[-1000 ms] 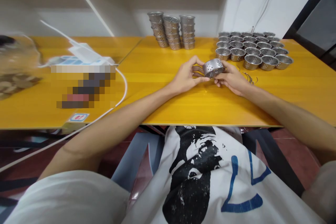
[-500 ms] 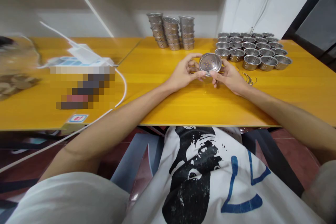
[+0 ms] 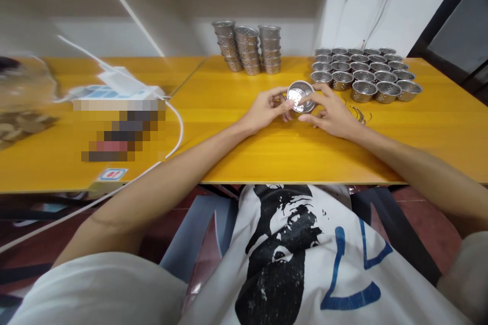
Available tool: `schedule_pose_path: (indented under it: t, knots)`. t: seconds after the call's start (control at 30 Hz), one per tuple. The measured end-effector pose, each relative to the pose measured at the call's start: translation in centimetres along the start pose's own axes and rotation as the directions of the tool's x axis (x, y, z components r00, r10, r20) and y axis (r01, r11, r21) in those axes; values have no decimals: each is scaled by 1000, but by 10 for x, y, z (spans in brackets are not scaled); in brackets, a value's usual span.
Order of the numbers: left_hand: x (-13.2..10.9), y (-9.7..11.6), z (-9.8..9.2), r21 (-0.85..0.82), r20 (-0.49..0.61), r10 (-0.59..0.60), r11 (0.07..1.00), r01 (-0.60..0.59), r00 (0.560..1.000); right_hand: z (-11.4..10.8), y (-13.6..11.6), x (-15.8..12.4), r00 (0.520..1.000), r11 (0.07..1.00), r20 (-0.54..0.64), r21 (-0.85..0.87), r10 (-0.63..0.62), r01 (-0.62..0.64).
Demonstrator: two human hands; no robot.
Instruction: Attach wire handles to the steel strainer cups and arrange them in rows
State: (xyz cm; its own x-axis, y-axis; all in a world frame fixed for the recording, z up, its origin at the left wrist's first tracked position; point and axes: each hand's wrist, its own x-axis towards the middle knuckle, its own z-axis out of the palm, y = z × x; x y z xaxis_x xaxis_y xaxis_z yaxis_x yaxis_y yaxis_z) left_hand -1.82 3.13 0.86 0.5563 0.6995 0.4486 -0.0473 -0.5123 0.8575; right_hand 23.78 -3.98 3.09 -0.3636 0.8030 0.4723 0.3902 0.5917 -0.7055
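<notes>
A perforated metal strainer cup (image 3: 294,89) is held above the table, its mouth tilted toward me and bright light inside it. My left hand (image 3: 265,110) grips its left side, thumb over the near rim and fingers behind. At the cup's right side is my right hand (image 3: 333,111), with fingers apart. Its index finger reaches over the rim into the mouth, while the thumb is separate, just below the cup. Several thin curved metal strips (image 3: 359,115) lie on the table beside the right hand.
Rows of similar strainer cups (image 3: 364,90) stand at the back right. Three stacks of them (image 3: 249,51) rise near the shelf. A white power strip (image 3: 114,92) and white cable (image 3: 182,127) occupy the left of the yellow table (image 3: 244,162), with a clear bag of brownish pieces (image 3: 26,121) beyond.
My right thumb has come off the cup's near rim, and the right index finger now reaches into the mouth. The cup has shifted slightly left and its inside looks brighter.
</notes>
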Motion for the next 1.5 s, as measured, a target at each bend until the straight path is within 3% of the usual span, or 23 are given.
schedule_pose_path:
  t: [0.1, 0.23, 0.47, 0.7, 1.0, 1.27, 1.37, 1.5]
  knots:
    - [1, -3, -2, 18, 15, 13, 1000, -14, 1000, 1, 3, 2, 999, 996, 26, -77, -35, 37]
    - [1, -3, -2, 46, 19, 4, 999, -5, 1000, 1, 3, 4, 999, 1000, -50, 16, -14, 15]
    - [-5, 6, 2, 10, 175, -40, 999, 39, 984, -7, -1, 3, 978, 989, -170, 103, 120, -104]
    - [-7, 10, 4, -18, 217, -28, 999, 33, 976, -10, 5, 8, 973, 944, 16, 239, 230, -227]
    - [-6, 12, 6, -23, 243, -48, 998, 55, 969, -4, -1, 4, 974, 986, -149, 19, 169, -168]
    - [-5, 12, 8, -46, 198, -101, 993, 112, 975, -5, 2, 7, 965, 976, -167, -46, 201, -212]
    - [-4, 8, 8, -64, 137, -112, 990, 122, 984, -20, 15, 15, 959, 962, -232, -175, 165, -208]
    - [-4, 2, 8, -84, 67, -148, 985, 154, 987, -62, 42, 24, 942, 881, -321, -410, 102, -236]
